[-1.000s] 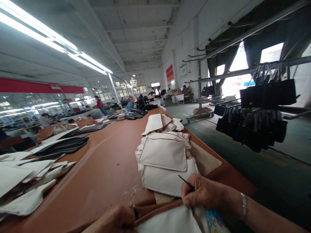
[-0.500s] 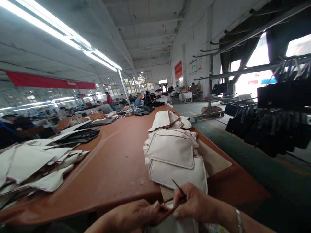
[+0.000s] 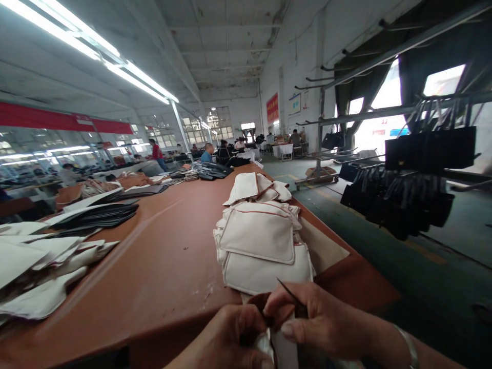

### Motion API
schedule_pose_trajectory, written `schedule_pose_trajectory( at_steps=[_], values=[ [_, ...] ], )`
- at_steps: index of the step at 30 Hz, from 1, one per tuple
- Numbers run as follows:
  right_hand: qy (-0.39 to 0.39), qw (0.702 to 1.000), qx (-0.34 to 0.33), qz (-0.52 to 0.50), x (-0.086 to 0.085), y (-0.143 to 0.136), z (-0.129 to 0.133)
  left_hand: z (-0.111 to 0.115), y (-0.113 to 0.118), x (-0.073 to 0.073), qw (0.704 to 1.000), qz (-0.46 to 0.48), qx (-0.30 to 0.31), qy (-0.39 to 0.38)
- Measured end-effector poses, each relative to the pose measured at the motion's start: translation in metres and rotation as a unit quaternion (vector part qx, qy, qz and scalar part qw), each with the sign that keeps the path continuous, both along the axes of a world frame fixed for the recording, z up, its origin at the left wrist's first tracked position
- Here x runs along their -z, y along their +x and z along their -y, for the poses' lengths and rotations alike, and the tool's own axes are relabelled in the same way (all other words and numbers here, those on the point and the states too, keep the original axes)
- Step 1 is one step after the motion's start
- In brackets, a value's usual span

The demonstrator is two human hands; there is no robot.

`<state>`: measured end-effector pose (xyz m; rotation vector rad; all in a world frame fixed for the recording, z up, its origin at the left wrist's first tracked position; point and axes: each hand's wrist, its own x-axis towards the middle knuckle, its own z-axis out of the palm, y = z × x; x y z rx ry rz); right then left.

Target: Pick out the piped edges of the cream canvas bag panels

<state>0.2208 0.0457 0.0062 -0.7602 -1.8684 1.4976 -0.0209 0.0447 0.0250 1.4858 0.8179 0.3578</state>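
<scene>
I'm pinching a white leather-like piece (image 3: 286,349) in my left hand (image 3: 232,333), with the fingers curling in and closing on its left edge. The piece is sitting low in my view, between the two hands, and is running out past the bottom. A brown part (image 3: 258,299) is showing at its top, just beside the fingertips. My right hand (image 3: 325,318) is gripping a thin dark pointed tool (image 3: 287,289), whose tip is slanting up and to the left above the index finger. That hand's thumb is lying at the white face, though I can't tell how firmly it's pressing. A bracelet (image 3: 410,346) is circling the right wrist. Just beyond my hands, a pile of white edged pieces (image 3: 257,233) is resting on the brown leather-like sheet (image 3: 172,256), with a beige sheet (image 3: 325,248) poking out to its right. Black handbags (image 3: 430,148) are hanging well apart, over to the right.
</scene>
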Motion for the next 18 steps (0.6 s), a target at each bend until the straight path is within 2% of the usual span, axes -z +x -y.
schedule_pose_trajectory(
  at_steps=[3,6,10,12,14,18],
  values=[
    [0.009,0.999,0.010,0.035,-0.011,-0.008,0.011,-0.001,0.006,-0.002,1.000,-0.003,0.017,-0.003],
    [-0.002,1.000,0.013,0.026,-0.002,-0.012,0.012,0.001,0.010,-0.005,1.000,-0.005,0.020,-0.004],
    [0.124,0.992,0.029,0.007,0.009,-0.016,0.009,0.005,0.014,-0.011,0.999,-0.027,0.020,-0.016],
    [0.157,0.987,0.037,-0.007,0.011,-0.017,0.009,0.006,0.015,-0.012,0.999,-0.023,0.023,-0.029],
    [0.114,0.993,0.036,-0.016,0.011,-0.018,0.010,0.006,0.017,-0.010,0.999,-0.014,0.016,-0.046],
    [-0.035,0.998,0.042,-0.027,0.015,-0.017,0.011,0.011,0.021,-0.005,0.998,-0.018,-0.040,-0.042]
  ],
)
